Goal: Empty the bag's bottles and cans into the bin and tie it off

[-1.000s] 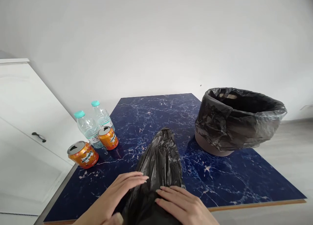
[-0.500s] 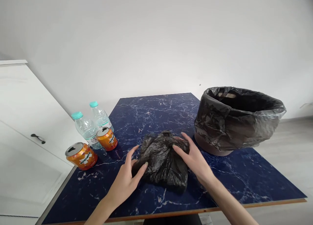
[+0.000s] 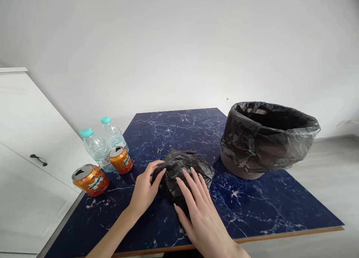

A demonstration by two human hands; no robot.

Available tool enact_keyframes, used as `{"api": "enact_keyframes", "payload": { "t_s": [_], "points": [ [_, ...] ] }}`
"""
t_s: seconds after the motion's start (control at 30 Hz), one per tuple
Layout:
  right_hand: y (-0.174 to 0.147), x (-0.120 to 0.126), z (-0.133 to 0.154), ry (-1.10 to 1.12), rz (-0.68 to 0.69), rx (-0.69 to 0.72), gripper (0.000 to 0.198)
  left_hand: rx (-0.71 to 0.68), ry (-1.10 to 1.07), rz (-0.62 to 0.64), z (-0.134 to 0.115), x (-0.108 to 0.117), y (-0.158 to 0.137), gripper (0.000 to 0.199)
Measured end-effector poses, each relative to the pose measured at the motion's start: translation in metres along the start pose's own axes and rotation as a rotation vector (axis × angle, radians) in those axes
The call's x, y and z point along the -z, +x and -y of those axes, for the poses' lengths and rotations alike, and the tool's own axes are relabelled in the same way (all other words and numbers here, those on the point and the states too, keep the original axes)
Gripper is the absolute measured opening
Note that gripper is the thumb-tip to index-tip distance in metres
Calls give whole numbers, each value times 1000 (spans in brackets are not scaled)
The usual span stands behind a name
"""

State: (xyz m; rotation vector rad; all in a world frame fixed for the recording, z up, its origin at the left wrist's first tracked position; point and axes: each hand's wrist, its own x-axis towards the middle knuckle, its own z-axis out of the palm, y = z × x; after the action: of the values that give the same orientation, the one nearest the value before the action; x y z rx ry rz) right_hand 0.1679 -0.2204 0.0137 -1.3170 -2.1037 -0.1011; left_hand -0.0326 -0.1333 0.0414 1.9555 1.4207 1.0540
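A crumpled black plastic bag (image 3: 186, 160) lies bunched on the blue marbled tabletop in front of me. My left hand (image 3: 144, 190) is closed on its left edge, thumb and fingers pinching the plastic. Stretched out over the bag's front part, my right hand (image 3: 200, 211) presses with straight fingers and its palm down. The bag's near part is partly hidden under the right hand.
On the right stands a bin (image 3: 241, 172) lined with a black bag (image 3: 269, 149) folded over its rim. At left are two orange soda cans (image 3: 91, 180) and two clear bottles (image 3: 97, 147) with turquoise caps. A white cabinet (image 3: 30, 119) borders the table (image 3: 179, 129).
My right hand has moved from the bag's far right side to its near part and now lies flat on it. The bag is folded smaller. My left hand keeps its left edge.
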Motion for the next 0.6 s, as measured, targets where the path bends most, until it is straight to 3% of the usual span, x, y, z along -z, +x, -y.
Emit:
{"api": "enact_keyframes", "payload": {
  "t_s": [0.23,0.33,0.47,0.6],
  "points": [
    [38,-38,-35,-44,273,-164,73,-197,326,-17,26,-8,44,31],
    [54,-48,-53,-64,348,-179,77,-366,453,-55,27,-9,56,32],
    [70,-59,-71,-103,389,-177,72,-569,488,166,32,-17,66,42],
    [73,-70,-81,-101,415,-227,72,-420,539,396,56,-26,82,61]
  ]
}}
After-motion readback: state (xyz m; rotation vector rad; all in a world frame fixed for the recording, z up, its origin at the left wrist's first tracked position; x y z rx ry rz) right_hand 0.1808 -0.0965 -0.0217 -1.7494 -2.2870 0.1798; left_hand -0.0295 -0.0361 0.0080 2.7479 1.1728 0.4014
